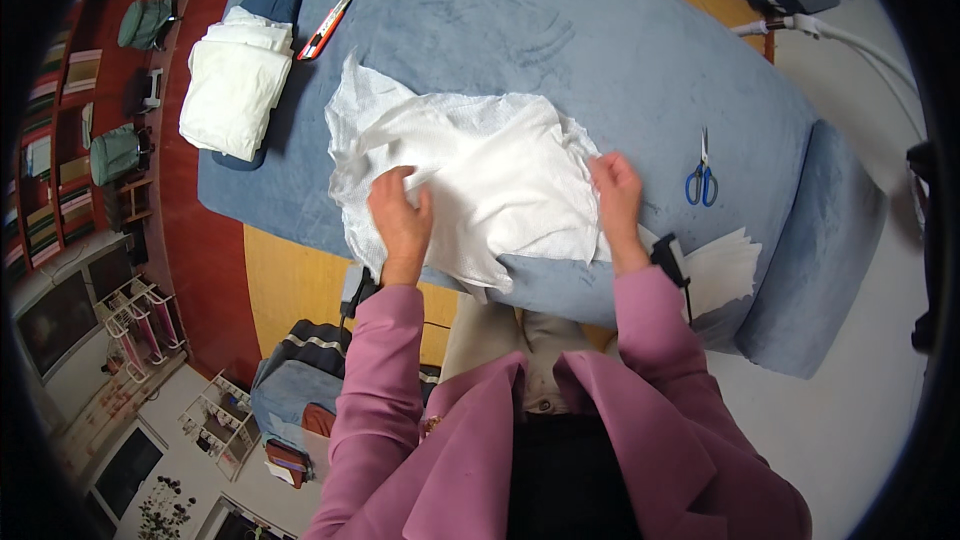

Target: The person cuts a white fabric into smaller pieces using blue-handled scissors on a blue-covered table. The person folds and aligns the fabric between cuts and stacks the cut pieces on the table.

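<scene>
Head view, so you're looking straight down at a big blue couch (560,35) with a soft, plush-looking surface. Next biggest is the person's pink jacket (470,440), sleeves coming up from below. Then the white cloth (500,165) — thin, crumpled, spread out mid-couch right in front of the person, reaching to about the near edge. Off to the right there's a blue bolster (815,260), and at the far left a folded white pile (238,80) sits on something dark blue. Some thin white sheets (722,268) lie just beside the right forearm. Left hand (400,225) is over the cloth's lower left part, fingers curled a bit and thumb well apart, so nothing pinched there. Right hand (617,195) is at the cloth's right edge, fingers bent — can't tell if it's actually pinching the fabric. Smallest stuff: blue-handled scissors (702,183) to the right, blades pointing away from the person, and a red cutter (326,26) near the pile.
</scene>
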Demonstrator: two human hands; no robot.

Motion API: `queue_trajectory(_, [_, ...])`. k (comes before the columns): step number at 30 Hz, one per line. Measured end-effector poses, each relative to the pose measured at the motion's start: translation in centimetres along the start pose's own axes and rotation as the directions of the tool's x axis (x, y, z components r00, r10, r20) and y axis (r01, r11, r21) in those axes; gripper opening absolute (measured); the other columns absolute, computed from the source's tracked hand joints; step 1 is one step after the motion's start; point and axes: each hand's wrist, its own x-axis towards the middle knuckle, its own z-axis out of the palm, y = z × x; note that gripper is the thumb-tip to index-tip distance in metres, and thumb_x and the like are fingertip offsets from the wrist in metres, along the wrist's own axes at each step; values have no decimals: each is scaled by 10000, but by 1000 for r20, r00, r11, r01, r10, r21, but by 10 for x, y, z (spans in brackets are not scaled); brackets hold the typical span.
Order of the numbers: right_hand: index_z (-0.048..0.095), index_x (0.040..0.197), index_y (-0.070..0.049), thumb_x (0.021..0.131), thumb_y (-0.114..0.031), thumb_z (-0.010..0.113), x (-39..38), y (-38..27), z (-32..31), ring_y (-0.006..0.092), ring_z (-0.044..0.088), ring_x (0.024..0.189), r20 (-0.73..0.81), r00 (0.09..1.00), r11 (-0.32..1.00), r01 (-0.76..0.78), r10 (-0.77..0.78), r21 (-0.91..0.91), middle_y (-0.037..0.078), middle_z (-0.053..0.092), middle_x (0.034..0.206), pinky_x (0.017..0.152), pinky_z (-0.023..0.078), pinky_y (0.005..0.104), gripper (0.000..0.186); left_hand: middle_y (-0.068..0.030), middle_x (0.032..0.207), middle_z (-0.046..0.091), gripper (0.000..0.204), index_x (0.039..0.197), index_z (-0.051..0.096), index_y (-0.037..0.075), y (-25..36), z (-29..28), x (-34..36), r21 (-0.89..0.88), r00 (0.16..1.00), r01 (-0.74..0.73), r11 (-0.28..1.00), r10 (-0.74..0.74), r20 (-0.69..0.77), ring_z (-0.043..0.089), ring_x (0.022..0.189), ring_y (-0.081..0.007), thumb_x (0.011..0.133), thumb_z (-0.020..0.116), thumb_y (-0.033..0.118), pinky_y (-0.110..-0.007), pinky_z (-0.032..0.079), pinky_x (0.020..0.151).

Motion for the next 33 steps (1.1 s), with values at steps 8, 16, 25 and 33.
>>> queue_trajectory(8, [631,859,-44,934,-108,576,-84,-19,6,79,523,707,397,879,774,-440,265,456,18,621,774,663,402,219,113,-149,934,681,313,985,706,40,44,27,42,30,937,45,999,-52,345,619,921,-329,762,793,243,-418,436,875])
queue_trajectory(16, [687,915,-12,903,-52,659,-109,-56,4,37,561,736,310,950,929,-140,29,344,12,718,878,636,421,193,50,-104,871,704,101,967,726,2,155,-62,-19,-632,879,252,733,100,466,663,753,-171,873,703,31,-278,499,604])
queue_trajectory(25, [711,903,-16,782,34,707,-136,-91,-5,158,621,651,231,866,854,486,-443,-187,75,715,829,561,470,256,131,-92,848,680,168,897,689,33,167,-86,-36,-483,946,-212,850,303,119,656,741,-261,754,747,-32,-338,527,622])
queue_trajectory(33, [677,882,1,755,18,706,-156,-85,-13,257,655,700,261,756,716,654,-601,-245,102,719,873,619,524,332,131,-94,770,624,166,839,621,15,166,-88,-57,-536,936,-181,825,312,163,627,665,-263,730,732,-40,-349,509,592])
